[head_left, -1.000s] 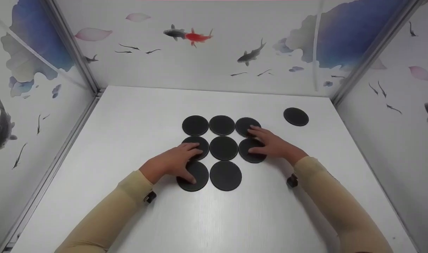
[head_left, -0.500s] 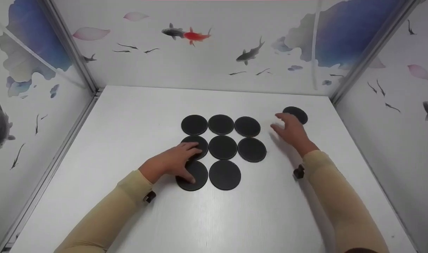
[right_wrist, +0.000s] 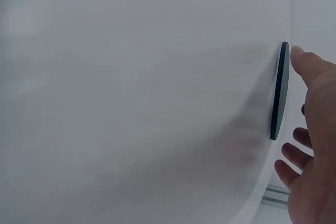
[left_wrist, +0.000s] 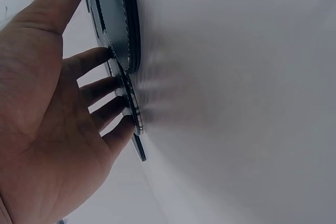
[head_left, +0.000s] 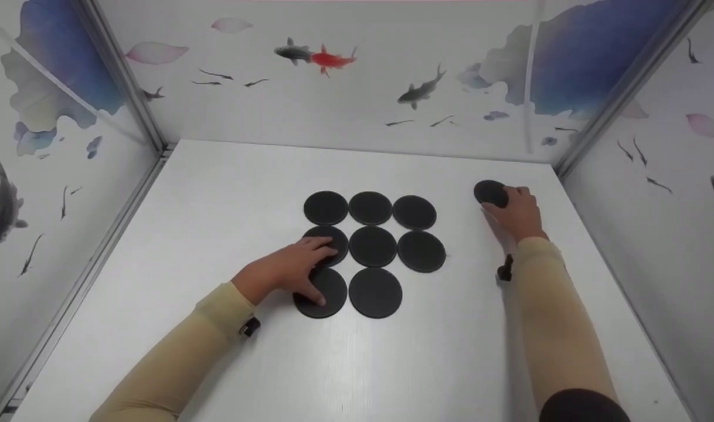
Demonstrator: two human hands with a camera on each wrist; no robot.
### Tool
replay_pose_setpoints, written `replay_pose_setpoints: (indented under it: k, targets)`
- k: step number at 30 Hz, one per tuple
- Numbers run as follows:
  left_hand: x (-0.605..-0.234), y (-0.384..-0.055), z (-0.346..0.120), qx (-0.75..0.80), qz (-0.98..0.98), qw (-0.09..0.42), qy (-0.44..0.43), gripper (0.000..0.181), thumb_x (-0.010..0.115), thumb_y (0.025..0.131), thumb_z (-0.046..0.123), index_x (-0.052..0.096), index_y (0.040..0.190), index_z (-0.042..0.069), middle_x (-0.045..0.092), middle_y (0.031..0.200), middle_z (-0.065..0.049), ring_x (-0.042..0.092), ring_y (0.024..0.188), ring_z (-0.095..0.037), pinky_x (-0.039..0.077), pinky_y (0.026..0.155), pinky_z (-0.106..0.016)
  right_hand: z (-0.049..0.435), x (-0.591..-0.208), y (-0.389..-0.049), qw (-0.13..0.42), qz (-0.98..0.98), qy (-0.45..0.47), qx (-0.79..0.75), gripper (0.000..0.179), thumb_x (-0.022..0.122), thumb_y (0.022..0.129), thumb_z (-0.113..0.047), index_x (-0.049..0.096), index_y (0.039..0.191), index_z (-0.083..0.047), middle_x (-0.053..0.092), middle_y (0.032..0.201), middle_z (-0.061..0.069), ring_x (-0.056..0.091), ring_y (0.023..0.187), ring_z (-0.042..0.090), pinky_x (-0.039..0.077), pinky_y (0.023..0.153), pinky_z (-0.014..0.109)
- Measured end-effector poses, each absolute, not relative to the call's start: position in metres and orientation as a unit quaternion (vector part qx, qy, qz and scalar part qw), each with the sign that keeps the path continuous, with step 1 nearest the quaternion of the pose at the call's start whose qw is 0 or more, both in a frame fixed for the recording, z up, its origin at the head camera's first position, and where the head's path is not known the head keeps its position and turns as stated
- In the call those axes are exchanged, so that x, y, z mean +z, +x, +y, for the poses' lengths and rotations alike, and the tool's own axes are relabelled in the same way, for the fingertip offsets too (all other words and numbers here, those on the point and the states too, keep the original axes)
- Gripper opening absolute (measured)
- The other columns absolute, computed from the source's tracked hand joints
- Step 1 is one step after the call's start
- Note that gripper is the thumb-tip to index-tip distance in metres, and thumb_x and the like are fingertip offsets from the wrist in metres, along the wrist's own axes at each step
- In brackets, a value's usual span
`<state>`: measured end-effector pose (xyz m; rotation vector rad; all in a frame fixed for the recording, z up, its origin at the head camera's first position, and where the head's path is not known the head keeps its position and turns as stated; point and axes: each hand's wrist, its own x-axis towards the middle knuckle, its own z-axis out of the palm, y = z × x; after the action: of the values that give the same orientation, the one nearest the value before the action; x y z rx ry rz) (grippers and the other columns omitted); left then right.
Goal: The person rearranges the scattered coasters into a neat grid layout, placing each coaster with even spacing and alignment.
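Round black coasters lie flat in close rows: three at the back, three in the middle row and two in the front row, such as the front right coaster (head_left: 376, 293). My left hand (head_left: 289, 271) rests its fingers on the middle-row left coaster (head_left: 339, 234) and its thumb on the front left coaster (head_left: 330, 287). Stitching shows along a coaster's rim (left_wrist: 118, 19) in the left wrist view. At the back right, my right hand (head_left: 521, 214) spreads its thumb and fingers about a lone coaster (head_left: 489, 192). In the right wrist view, the thumb stands just off this coaster (right_wrist: 280, 93).
All of this lies on a white table (head_left: 345, 363). Printed panels with fish and petals, like the back wall (head_left: 357, 105), enclose it on the left, back and right. Both forearms have pale sleeves and small dark wrist devices.
My right hand has left the back right and middle right coasters of the rows and moved right to the lone coaster. My left hand has stayed in place.
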<state>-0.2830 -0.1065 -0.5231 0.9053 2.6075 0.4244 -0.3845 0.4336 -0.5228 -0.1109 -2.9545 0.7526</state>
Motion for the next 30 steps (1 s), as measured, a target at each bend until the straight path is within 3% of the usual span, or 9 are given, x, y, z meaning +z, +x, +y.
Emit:
replay_pose_setpoints:
  k: [5,12,21,30]
  targets:
    - [-0.524,-0.285,-0.109,0.149,0.918,0.169,0.327,0.111,0.096,0.081,0.056,0.044,0.17,0.014,0.026,0.181,-0.011,0.021,0.168,-0.034,0.033,0.13,-0.05,0.426,-0.519,-0.389,0.024,-0.964,-0.055,0.261,0.089,0.067,0.109,-0.049,0.032,0.168,0.007,0.021,0.171,0.041,0.025,0.157,0.062,0.026,0.126,0.074]
    - [-0.52,-0.283,-0.106,0.149,0.917,0.175,0.326,0.11,0.096,0.082,0.055,0.044,0.17,0.014,0.026,0.181,-0.011,0.021,0.168,-0.033,0.034,0.13,-0.049,0.401,-0.506,-0.368,0.022,-0.954,-0.094,0.283,0.098,0.056,0.107,-0.066,0.027,0.173,0.0,0.019,0.174,0.038,0.022,0.16,0.058,0.025,0.126,0.074]
    - [-0.521,-0.282,-0.106,0.148,0.918,0.177,0.323,0.11,0.096,0.083,0.054,0.044,0.17,0.014,0.026,0.181,-0.011,0.022,0.167,-0.033,0.035,0.129,-0.05,0.402,-0.522,-0.373,0.057,-0.95,-0.093,0.293,0.097,0.057,0.106,-0.067,0.036,0.169,0.003,0.028,0.169,0.04,0.028,0.157,0.057,0.029,0.127,0.069]
    - [-0.525,-0.285,-0.107,0.146,0.919,0.173,0.324,0.11,0.096,0.083,0.055,0.043,0.171,0.015,0.025,0.182,-0.01,0.021,0.168,-0.033,0.034,0.13,-0.051,0.402,-0.507,-0.375,0.016,-0.946,-0.105,0.305,0.095,0.062,0.104,-0.061,0.037,0.168,0.005,0.03,0.165,0.041,0.029,0.154,0.056,0.035,0.124,0.07]
